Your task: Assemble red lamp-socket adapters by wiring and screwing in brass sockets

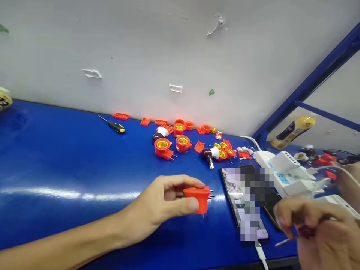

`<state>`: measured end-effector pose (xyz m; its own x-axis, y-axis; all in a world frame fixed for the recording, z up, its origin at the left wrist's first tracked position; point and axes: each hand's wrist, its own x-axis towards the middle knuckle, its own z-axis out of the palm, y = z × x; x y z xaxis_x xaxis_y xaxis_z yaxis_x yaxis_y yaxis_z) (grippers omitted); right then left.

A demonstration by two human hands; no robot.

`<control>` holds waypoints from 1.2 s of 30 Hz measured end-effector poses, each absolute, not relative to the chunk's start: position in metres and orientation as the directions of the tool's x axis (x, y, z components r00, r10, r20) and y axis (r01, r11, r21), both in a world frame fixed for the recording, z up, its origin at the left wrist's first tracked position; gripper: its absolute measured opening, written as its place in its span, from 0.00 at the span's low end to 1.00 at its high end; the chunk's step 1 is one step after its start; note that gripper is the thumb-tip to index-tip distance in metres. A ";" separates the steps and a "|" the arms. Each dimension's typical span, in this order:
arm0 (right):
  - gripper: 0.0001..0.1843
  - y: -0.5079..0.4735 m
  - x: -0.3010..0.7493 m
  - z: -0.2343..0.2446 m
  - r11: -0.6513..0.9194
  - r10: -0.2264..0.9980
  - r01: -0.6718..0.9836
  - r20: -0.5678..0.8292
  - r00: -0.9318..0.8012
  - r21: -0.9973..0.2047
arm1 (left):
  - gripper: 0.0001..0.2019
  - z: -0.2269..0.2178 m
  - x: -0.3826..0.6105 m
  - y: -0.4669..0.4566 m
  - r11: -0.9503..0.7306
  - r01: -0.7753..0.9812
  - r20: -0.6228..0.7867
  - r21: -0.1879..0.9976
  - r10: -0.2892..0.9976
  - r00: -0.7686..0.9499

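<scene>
My left hand (165,202) pinches a red plug-in lamp holder (201,200) between thumb and fingers, above the blue table. Its metal plug pins point right, and a small metal piece shows beneath it. At the lower right, my right hand (320,228) is blurred by motion, its fingers curled round a screwdriver (282,242). Only the thin metal shaft sticks out to the left; most of the handle is hidden in the fingers. Further back stand more red lamp holders (162,146) with brass-coloured threaded sockets.
Phones (234,195) with a white cable (261,255) lie between my hands. A white power strip (267,161) with chargers is behind. Red shells (120,116), another screwdriver (114,125) and dark-and-white lamp holders (210,153) lie near the wall. Another person's blurred hand (348,183) shows at right.
</scene>
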<state>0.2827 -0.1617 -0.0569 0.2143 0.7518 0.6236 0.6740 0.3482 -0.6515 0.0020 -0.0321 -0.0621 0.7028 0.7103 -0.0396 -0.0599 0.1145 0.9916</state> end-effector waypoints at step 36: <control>0.39 -0.060 0.237 0.005 0.394 0.918 0.829 0.141 -0.369 -0.396 | 0.12 -0.057 0.024 -0.006 -0.537 0.223 0.311 0.813 0.726 0.614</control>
